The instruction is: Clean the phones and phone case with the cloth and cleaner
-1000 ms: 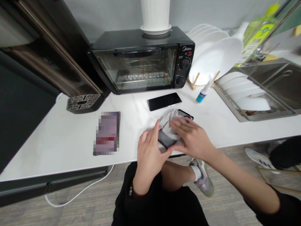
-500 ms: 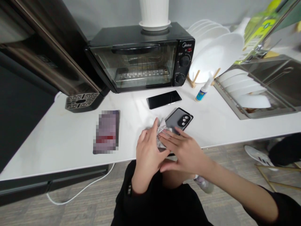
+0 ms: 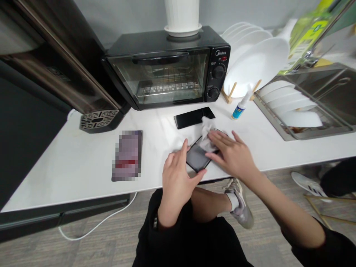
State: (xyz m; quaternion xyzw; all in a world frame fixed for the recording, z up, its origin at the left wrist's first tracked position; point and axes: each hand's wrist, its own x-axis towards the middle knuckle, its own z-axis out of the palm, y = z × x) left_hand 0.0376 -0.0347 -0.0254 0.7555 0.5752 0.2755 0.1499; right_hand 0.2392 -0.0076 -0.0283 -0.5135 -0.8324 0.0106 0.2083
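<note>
A phone case (image 3: 198,156), dark-rimmed with a greyish clear back, lies on the white counter. My left hand (image 3: 178,174) braces its lower left corner, thumb and index finger spread around the edge. Under the fingers of my right hand (image 3: 235,154), a crumpled pale tissue (image 3: 207,134) is pressed on the case's upper right part and hides most of the camera cutouts. Behind the case lies a black phone (image 3: 191,118), its screen up.
A toaster oven (image 3: 169,74) stands behind, with a small spray bottle (image 3: 238,109) to its right. A blurred-out flat item (image 3: 128,155) lies left. Plates (image 3: 256,63) and a sink rack (image 3: 294,104) are at the right, a dispenser (image 3: 97,120) at the left.
My right hand has slid with the tissue up and to the right across the case, uncovering its lower left part. My left hand has stayed nearly in place.
</note>
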